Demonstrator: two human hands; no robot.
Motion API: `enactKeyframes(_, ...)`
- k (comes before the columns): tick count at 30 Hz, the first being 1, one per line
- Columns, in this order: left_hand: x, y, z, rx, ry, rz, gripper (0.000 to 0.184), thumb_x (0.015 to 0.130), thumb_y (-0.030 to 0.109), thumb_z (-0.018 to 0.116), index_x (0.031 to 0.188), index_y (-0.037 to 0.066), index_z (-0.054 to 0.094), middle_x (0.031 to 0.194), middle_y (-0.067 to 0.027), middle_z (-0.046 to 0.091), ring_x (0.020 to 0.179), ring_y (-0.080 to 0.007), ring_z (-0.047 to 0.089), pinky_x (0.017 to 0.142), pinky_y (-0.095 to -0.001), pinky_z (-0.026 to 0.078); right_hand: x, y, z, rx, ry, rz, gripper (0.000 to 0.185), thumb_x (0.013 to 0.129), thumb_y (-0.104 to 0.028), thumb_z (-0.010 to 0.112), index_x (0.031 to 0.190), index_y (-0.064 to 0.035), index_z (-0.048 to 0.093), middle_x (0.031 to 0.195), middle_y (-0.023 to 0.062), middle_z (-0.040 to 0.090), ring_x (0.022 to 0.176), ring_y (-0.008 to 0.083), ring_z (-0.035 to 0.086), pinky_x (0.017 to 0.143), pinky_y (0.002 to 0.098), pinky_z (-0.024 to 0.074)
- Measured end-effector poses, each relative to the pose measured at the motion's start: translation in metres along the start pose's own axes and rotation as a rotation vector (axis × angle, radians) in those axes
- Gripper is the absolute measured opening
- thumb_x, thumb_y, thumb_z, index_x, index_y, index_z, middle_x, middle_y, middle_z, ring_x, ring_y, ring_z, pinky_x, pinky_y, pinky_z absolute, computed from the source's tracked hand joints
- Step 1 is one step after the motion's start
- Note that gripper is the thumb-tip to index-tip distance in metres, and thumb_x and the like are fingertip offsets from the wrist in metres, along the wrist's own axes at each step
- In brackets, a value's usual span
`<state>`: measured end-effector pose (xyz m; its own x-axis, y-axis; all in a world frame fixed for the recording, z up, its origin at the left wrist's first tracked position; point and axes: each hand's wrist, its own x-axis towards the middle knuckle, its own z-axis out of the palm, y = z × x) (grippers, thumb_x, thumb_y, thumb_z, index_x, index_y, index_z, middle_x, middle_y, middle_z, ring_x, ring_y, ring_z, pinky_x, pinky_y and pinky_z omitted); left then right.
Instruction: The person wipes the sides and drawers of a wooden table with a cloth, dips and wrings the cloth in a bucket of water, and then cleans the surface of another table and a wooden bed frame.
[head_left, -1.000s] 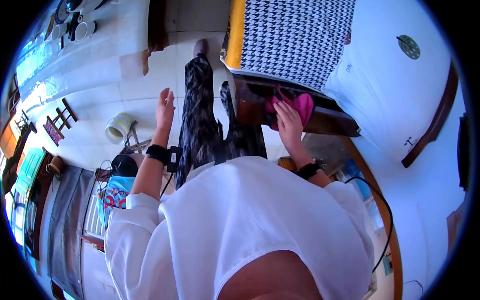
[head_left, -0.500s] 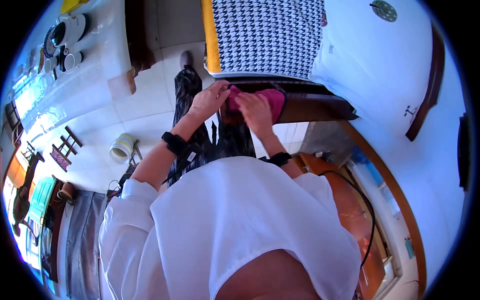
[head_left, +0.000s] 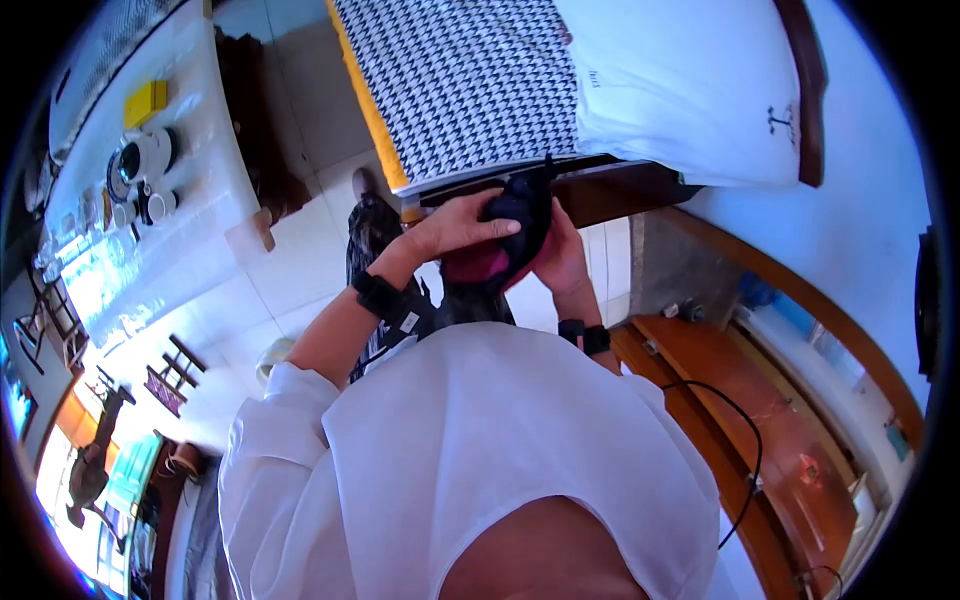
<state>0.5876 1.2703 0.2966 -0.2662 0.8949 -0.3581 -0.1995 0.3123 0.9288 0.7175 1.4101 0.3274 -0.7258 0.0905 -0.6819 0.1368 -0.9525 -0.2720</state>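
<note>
A soft black cloth item with magenta fabric showing low on it [head_left: 530,215] is between my two hands, just in front of the bed's edge. I cannot make out its exact kind. My left hand [head_left: 462,228] grips its left side, thumb lying across the black part. On the other side, my right hand [head_left: 563,260] holds it from the right and below, with several fingers hidden behind it. Both wrists wear black bands.
A bed with a black-and-white houndstooth cover [head_left: 470,85] and white bedding [head_left: 680,90] lies ahead. To the left, a table [head_left: 205,130] bears a white pot [head_left: 150,155], cups and a yellow box [head_left: 146,103]. A small stool [head_left: 175,375] stands on the tiled floor; brown wooden furniture [head_left: 740,400] is at right.
The magenta cloth has been lifted off the bed's edge toward me and turned, so its black side shows. My right hand has moved from on top to its right side. The view has rotated.
</note>
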Motion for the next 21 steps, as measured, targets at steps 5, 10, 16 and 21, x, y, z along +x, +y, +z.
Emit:
enactKeyframes(5,0.009,0.023,0.028,-0.101,0.087,-0.273,0.052,0.084,0.036,0.065,0.120,0.002,0.053,0.090,0.0003,0.060,0.071,-0.0044,0.053,0.054,-0.0167,0.042,-0.021,-0.004,-0.006,0.073,-0.121,-0.039,0.076,0.089,-0.065,0.027,0.133,-0.0048,0.040,0.129,0.0120,0.050,0.116,0.0251,0.050,0.101,0.0391,0.0388)
enactKeyframes(10,0.017,0.031,0.050,-0.385,0.152,-0.392,0.041,0.083,0.030,0.065,0.107,-0.002,0.059,0.088,-0.0076,0.066,0.071,-0.0139,0.061,0.068,-0.0286,0.049,-0.036,-0.010,-0.018,0.064,-0.163,-0.069,0.064,0.092,-0.056,0.035,0.130,-0.0041,0.043,0.124,0.0111,0.053,0.112,0.0226,0.053,0.097,0.0366,0.0425)
enactKeyframes(16,0.039,0.023,0.059,0.147,0.342,-0.220,0.034,0.087,0.026,0.058,0.107,-0.002,0.057,0.084,-0.0185,0.064,0.071,-0.0276,0.063,0.066,-0.0361,0.048,-0.052,-0.026,-0.012,-0.396,0.147,-0.264,0.050,0.094,-0.038,0.046,0.131,-0.0054,0.038,0.125,0.0103,0.052,0.112,0.0188,0.050,0.095,0.0314,0.0392)
enactKeyframes(21,0.041,0.086,0.079,0.269,0.435,-0.116,0.033,0.089,0.027,0.052,0.104,-0.002,0.055,0.080,-0.0268,0.060,0.080,-0.0418,0.060,0.070,-0.0427,0.046,-0.041,-0.009,-0.056,-0.182,0.190,-0.497,0.059,0.092,-0.037,0.050,0.138,-0.0073,0.028,0.135,0.0106,0.043,0.121,0.0209,0.042,0.100,0.0340,0.0330)
